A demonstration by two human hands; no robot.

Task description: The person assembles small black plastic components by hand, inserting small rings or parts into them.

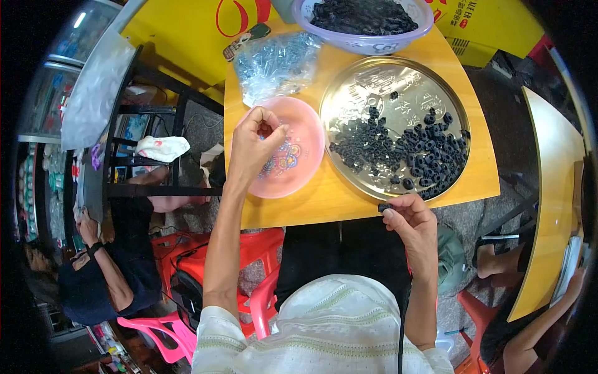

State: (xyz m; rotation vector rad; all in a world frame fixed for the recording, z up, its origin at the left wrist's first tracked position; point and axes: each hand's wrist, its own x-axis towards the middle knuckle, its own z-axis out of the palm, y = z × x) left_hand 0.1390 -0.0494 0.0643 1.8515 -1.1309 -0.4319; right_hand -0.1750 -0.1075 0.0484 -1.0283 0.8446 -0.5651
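Observation:
My left hand (256, 140) is over the pink plastic bowl (305, 124), thumb and fingertips pinched together; anything between them is too small to make out. Small shiny pieces lie in the bottom of that bowl, partly hidden by the hand. At the table's near edge, my right hand (412, 227) grips a small black cylindrical part (384, 207) between thumb and fingers. Just beyond it sits a round gold-coloured metal tray (355, 78). Two groups of small black parts (430, 156) are spread over the tray, with a single one apart near its far side.
A clear plastic bag (277, 62) of small pieces lies behind the bowl, beside a dark handheld device (247, 40). A lilac basin (367, 42) heaped with black parts stands at the back. Other people sit left and right, near red and pink plastic chairs (165, 336).

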